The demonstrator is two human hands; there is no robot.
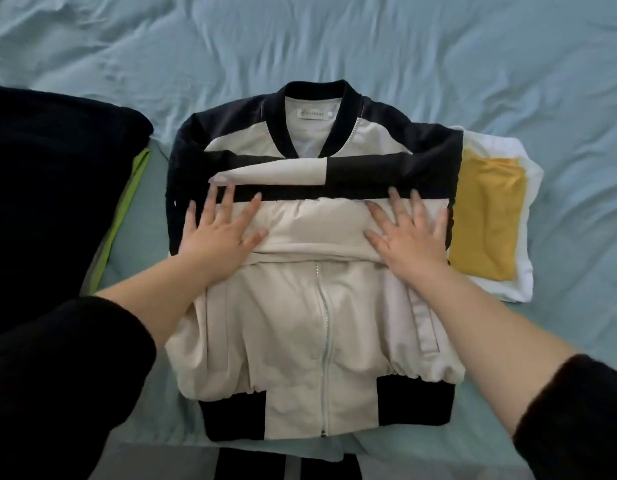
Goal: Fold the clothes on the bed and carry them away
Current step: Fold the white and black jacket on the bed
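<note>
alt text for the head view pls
The left hand and right hand press flat on a cream and navy zip jacket, sleeves folded across, on a pale blue bed sheet. A folded yellow garment lies to its right, dark fabric to its left.

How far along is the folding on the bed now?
Done: a yellow garment lies folded on a white garment. In hand: left hand and right hand press flat on the jacket, sleeves already crossed. Left: fold its lower half up, then carry everything away.
</note>
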